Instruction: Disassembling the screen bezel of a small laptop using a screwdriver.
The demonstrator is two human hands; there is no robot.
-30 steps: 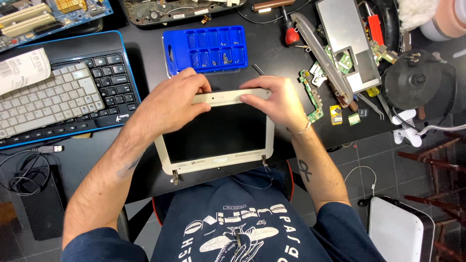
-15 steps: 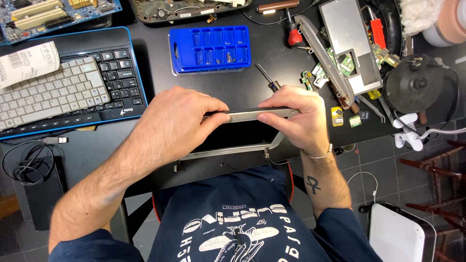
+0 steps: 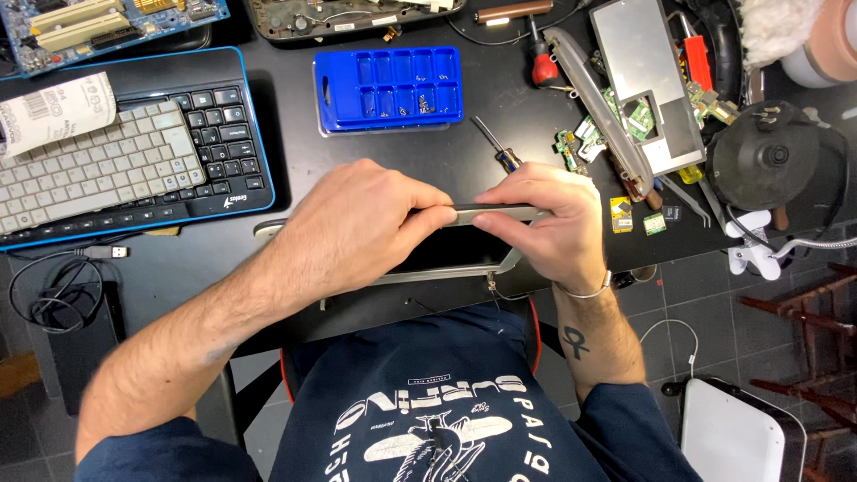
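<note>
Gripping one silver screen frame (image 3: 500, 214): left hand (image 3: 357, 228), right hand (image 3: 544, 223), fingers closed.

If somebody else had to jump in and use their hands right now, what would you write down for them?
Left hand: gripping the top edge of the silver-framed laptop screen panel, fingers over the rim.
Right hand: pinching the same edge further along.
The panel is tilted up at the near edge of the black table, its dark glass facing the person.
Behind it: a blue plastic compartment tray holding small screws, and a small screwdriver lying on the table.
Done: the panel is free of any laptop base.
Left: the silver frame is still on around the glass.
</note>
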